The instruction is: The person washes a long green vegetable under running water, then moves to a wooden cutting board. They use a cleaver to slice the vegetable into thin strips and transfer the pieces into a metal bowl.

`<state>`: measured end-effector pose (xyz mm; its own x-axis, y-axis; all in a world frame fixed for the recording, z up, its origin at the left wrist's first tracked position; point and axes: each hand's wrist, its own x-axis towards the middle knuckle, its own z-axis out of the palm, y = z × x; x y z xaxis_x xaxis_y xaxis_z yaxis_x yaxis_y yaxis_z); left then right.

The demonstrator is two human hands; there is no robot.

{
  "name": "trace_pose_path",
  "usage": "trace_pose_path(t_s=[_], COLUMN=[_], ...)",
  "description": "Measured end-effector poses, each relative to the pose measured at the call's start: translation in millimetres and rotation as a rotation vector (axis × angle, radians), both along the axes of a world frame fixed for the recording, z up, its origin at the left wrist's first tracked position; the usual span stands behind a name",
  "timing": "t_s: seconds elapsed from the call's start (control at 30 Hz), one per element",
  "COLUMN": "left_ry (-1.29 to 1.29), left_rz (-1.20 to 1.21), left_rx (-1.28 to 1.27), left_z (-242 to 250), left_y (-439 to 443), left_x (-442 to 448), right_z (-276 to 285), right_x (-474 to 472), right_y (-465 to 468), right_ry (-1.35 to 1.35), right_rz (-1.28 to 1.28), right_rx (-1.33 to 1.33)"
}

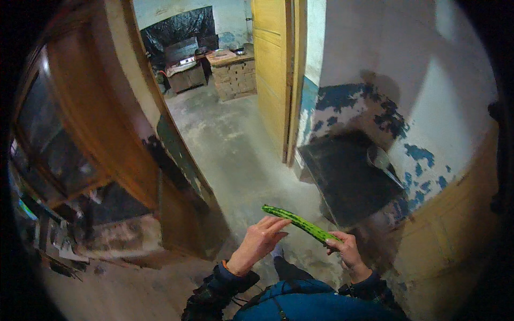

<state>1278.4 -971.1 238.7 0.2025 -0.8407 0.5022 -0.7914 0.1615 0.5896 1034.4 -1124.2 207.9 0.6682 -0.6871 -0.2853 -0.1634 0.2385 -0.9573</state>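
Note:
A long green cucumber with dark mottling slants across in front of my body, above the floor. My right hand grips its lower right end, thumb on top. My left hand is beside the upper left part of the cucumber; its fingers are stretched out and their tips reach the cucumber's near side, without wrapping around it. The thumb of that hand hangs apart below.
A doorway with an open yellow door lies ahead. Beyond it stand a brick counter and a stove. To the right, a dark tabletop bears a round long-handled utensil. A wooden cabinet stands left.

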Motion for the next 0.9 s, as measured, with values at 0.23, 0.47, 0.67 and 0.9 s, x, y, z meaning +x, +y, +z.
trace_pose_path(t_s=[0.23, 0.47, 0.67, 0.9], left_ry=[-0.256, -0.350, -0.343, -0.302], left_rz=[0.110, 0.289, 0.269, 0.081], left_rx=[0.145, 0.086, -0.056, -0.113], left_z=[34, 13, -3, 23], left_y=[-97, -182, -282, -412], left_x=[186, 380, 568, 766], right_z=[25, 25, 30, 59], right_x=[247, 482, 663, 842], right_y=[-124, -215, -298, -406], right_ry=[-0.053, -0.080, -0.032, -0.060], right_rz=[0.242, 0.436, 0.466, 0.373], right_rx=[0.072, 0.113, 0.007, 0.010])
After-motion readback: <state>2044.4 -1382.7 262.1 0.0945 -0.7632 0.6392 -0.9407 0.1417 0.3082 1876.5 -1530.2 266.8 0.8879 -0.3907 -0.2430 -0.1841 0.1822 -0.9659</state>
